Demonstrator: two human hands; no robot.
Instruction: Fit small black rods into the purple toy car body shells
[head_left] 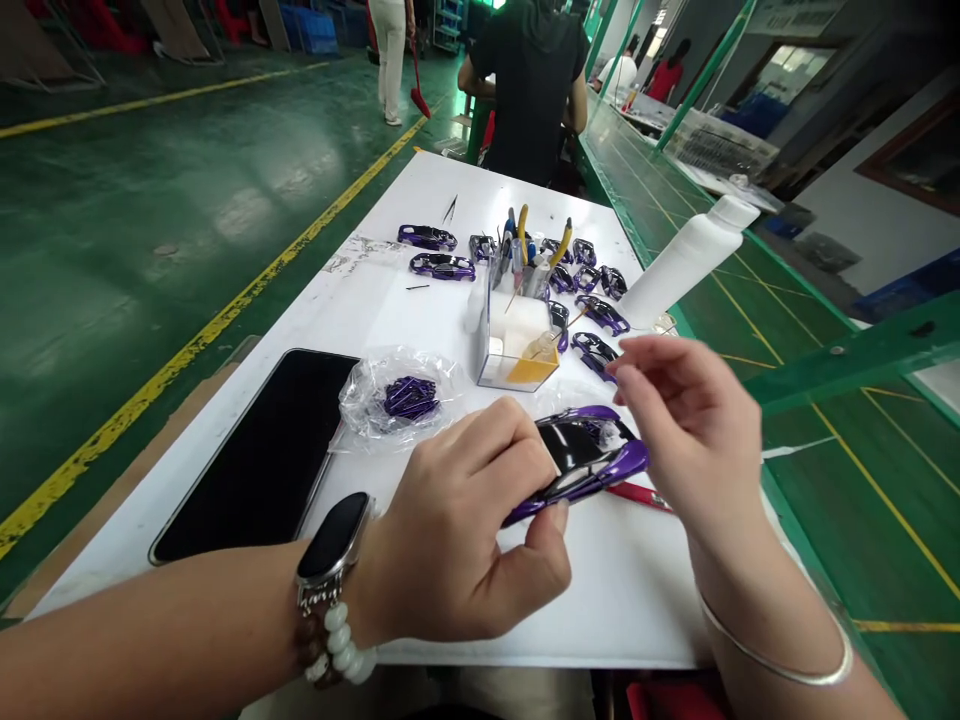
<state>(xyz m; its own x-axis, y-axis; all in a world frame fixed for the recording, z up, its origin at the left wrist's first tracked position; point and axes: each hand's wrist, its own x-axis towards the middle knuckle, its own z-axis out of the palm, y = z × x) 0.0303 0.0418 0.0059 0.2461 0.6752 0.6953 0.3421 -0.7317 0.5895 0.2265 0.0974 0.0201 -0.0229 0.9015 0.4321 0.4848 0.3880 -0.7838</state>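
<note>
A purple and black toy car body (pixel 581 440) is gripped in my left hand (pixel 472 530), tilted above the white table. My fingers cover its left end. Just beyond its right end, my right hand (pixel 686 430) is raised with thumb and forefinger drawn together in a pinch. Whatever sits between those fingertips, if anything, is too small to make out. Beneath the car body, a red tool or handle (pixel 641 495) lies partly hidden. A clear plastic bag (pixel 352 400) holding small purple parts (pixel 410 397) rests left of my left hand.
A clear organizer box (pixel 517 372) with pliers and small bottles stands mid-table. Several more car bodies (pixel 442 266) lie around it. Tweezers (pixel 450 208) lie at the back. A white bottle (pixel 686 262) leans at right, a black tablet (pixel 255 460) lies at left. A person (pixel 532 90) sits ahead.
</note>
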